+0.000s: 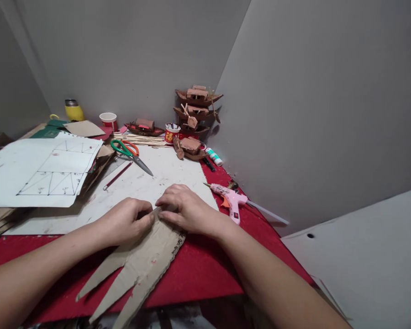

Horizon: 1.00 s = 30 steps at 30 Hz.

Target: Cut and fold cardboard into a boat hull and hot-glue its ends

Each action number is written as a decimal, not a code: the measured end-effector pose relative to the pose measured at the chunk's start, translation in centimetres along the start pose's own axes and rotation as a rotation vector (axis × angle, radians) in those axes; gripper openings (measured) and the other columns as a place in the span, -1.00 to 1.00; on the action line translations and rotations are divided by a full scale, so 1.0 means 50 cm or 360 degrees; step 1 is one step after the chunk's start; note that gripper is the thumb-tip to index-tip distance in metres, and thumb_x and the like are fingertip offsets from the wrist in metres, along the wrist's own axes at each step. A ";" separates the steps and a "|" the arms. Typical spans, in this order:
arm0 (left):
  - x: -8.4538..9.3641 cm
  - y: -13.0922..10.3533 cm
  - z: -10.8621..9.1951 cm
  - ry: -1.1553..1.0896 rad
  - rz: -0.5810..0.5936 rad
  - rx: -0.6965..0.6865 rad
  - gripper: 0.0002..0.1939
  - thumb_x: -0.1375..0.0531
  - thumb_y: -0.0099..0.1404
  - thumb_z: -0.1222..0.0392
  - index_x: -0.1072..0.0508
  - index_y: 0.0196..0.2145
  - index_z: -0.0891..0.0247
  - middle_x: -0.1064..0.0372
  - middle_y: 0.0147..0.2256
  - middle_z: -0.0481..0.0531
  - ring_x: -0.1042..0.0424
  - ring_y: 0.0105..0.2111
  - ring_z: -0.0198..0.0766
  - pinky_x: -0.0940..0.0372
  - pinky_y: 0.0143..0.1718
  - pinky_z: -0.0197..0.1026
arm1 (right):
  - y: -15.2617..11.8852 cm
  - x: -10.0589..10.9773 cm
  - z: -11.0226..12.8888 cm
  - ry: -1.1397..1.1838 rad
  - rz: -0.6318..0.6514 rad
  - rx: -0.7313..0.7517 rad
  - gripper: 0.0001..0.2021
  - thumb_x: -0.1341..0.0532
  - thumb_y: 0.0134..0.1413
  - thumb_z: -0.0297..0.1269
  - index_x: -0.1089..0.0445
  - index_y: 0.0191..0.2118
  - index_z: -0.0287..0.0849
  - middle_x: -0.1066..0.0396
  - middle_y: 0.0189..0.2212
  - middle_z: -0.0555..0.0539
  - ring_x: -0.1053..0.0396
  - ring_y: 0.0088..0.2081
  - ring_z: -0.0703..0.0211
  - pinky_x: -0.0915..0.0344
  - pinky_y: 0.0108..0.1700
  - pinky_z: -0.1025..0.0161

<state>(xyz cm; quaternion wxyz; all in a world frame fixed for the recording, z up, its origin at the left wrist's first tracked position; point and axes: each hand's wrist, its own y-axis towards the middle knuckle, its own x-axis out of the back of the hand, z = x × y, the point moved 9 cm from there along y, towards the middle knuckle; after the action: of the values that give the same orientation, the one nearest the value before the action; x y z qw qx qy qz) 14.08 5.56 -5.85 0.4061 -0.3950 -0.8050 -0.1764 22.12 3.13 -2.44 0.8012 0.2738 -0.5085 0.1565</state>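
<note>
A piece of brown cardboard (pixel 150 260), cut into long pointed prongs toward me, lies slanted across the red cloth and reaches past the table's front edge. Dark handwritten marks run along its right side. My left hand (pixel 132 221) pinches the far end of the cardboard from the left. From the right, my right hand (pixel 187 208) grips the same end, fingers curled over it; the fingertips of both hands nearly meet there. Beyond them, green and orange-handled scissors (pixel 137 157) and a dark red pencil (pixel 117 176) rest on a white sheet (pixel 171 167).
A pink glue gun (pixel 231 198) lies to the right, near a glue bottle (pixel 214 156). Model boats (pixel 197 98) are stacked at the back, beside paper cups (pixel 108 119) and thin sticks (pixel 144 139). At left, a drawing (pixel 51 171) tops a cardboard pile. Grey panels (pixel 311 91) bound the table.
</note>
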 end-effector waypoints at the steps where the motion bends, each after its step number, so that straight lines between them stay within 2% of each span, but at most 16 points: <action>1: -0.001 0.000 0.000 -0.0007 0.0010 0.0001 -0.76 0.01 0.22 0.18 -0.24 -0.58 0.25 -0.08 -0.62 -0.15 -0.08 -0.57 -0.35 0.08 -0.54 -0.28 | 0.000 -0.002 -0.001 0.0009 0.0022 -0.0002 -0.81 -0.26 0.06 -0.40 -0.45 -0.16 -0.23 -0.47 -0.28 -0.14 -0.35 -0.17 0.07 -0.20 -0.06 0.12; 4: 0.002 -0.002 -0.002 -0.0030 -0.0002 0.0006 -0.80 -0.01 0.16 0.26 -0.20 -0.61 0.24 -0.06 -0.64 -0.15 -0.06 -0.59 -0.35 0.10 -0.55 -0.27 | 0.002 -0.009 -0.003 0.0028 0.0089 -0.0022 -0.82 -0.23 0.07 -0.44 -0.44 -0.17 -0.25 -0.49 -0.27 -0.13 -0.36 -0.19 0.09 -0.20 -0.08 0.17; 9: 0.007 -0.002 -0.003 -0.0160 -0.0075 0.0022 -0.82 -0.03 0.10 0.28 -0.19 -0.64 0.23 -0.04 -0.66 -0.16 -0.04 -0.59 -0.36 0.12 -0.56 -0.27 | 0.007 -0.017 -0.001 -0.0026 0.0160 -0.0111 -0.86 -0.21 0.05 -0.45 -0.45 -0.24 -0.22 -0.51 -0.34 -0.10 -0.38 -0.27 0.13 -0.19 -0.17 0.24; 16: 0.003 0.001 0.005 -0.0352 -0.0098 0.0053 -0.82 -0.03 0.05 0.27 -0.15 -0.66 0.24 0.00 -0.66 -0.16 -0.03 -0.57 -0.37 0.09 -0.55 -0.30 | 0.011 -0.031 0.007 -0.0228 0.0091 -0.0147 -0.92 -0.19 0.02 -0.43 -0.43 -0.35 -0.21 -0.48 -0.43 -0.10 -0.38 -0.33 0.09 -0.19 -0.18 0.18; 18: 0.012 0.003 0.009 -0.0401 -0.0150 0.0089 -0.82 -0.03 0.09 0.24 -0.19 -0.64 0.25 -0.03 -0.64 -0.16 -0.07 -0.56 -0.36 0.05 -0.54 -0.31 | 0.010 -0.015 0.005 -0.0160 -0.0059 -0.0127 -0.86 -0.19 0.01 -0.42 -0.43 -0.26 -0.21 -0.49 -0.35 -0.13 -0.38 -0.25 0.05 -0.21 -0.12 0.13; 20: 0.029 0.004 0.016 -0.0511 -0.0248 0.0134 -0.81 -0.03 0.13 0.18 -0.25 -0.58 0.27 -0.09 -0.61 -0.15 -0.10 -0.56 -0.36 0.00 -0.54 -0.32 | 0.001 0.033 -0.003 0.0005 -0.0403 -0.0145 -0.69 -0.22 0.02 -0.38 -0.37 -0.06 -0.19 -0.45 -0.13 -0.20 -0.34 -0.07 0.00 -0.20 0.00 0.07; 22: 0.051 0.003 0.030 -0.0692 -0.0408 0.0189 -0.79 -0.05 0.16 0.11 -0.29 -0.54 0.28 -0.13 -0.61 -0.16 -0.11 -0.58 -0.38 -0.02 -0.55 -0.33 | -0.022 0.090 -0.026 0.0251 -0.0829 -0.0272 -0.49 -0.24 0.04 -0.29 -0.22 0.14 -0.13 -0.29 0.09 -0.22 -0.23 0.10 -0.02 -0.16 0.09 0.03; 24: 0.070 -0.001 0.043 -0.0850 -0.0574 0.0216 -0.77 -0.10 0.17 0.08 -0.30 -0.53 0.28 -0.13 -0.63 -0.17 -0.10 -0.61 -0.40 -0.02 -0.58 -0.35 | -0.044 0.115 -0.061 0.0588 -0.1085 -0.0492 -0.40 -0.24 0.06 -0.20 -0.10 0.22 -0.09 -0.21 0.16 -0.22 -0.19 0.14 -0.02 -0.16 0.11 0.02; 26: 0.077 -0.004 0.050 -0.0944 -0.0661 0.0208 -0.77 -0.12 0.18 0.08 -0.28 -0.53 0.26 -0.12 -0.65 -0.19 -0.11 -0.63 -0.41 -0.03 -0.60 -0.36 | -0.046 0.093 -0.088 0.0965 -0.1050 -0.0708 -0.37 -0.24 0.06 -0.14 -0.09 0.23 -0.10 -0.23 0.14 -0.22 -0.22 0.12 -0.01 -0.19 0.10 0.04; 28: 0.072 -0.005 0.050 -0.1013 -0.0660 0.0186 -0.78 -0.12 0.20 0.08 -0.28 -0.52 0.25 -0.14 -0.66 -0.19 -0.14 -0.65 -0.41 -0.05 -0.61 -0.36 | -0.032 0.043 -0.093 0.1304 -0.0810 -0.0833 -0.40 -0.26 0.02 -0.13 -0.17 0.18 -0.14 -0.32 0.08 -0.19 -0.28 0.07 0.00 -0.22 0.07 0.08; 30: 0.066 -0.006 0.043 -0.1008 -0.0634 0.0161 -0.79 -0.12 0.20 0.10 -0.28 -0.51 0.25 -0.17 -0.65 -0.19 -0.16 -0.65 -0.41 -0.07 -0.60 -0.36 | -0.018 -0.010 -0.081 0.1572 -0.0516 -0.0886 -0.53 -0.26 -0.02 -0.19 -0.32 0.05 -0.19 -0.44 -0.08 -0.14 -0.37 -0.06 0.02 -0.29 -0.04 0.13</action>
<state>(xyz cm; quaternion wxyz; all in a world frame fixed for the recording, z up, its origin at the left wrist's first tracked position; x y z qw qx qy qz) 11.55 8.30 -4.53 0.1139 -0.2451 -0.9594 -0.0812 25.30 4.85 -4.49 0.9986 0.0221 -0.0486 0.0015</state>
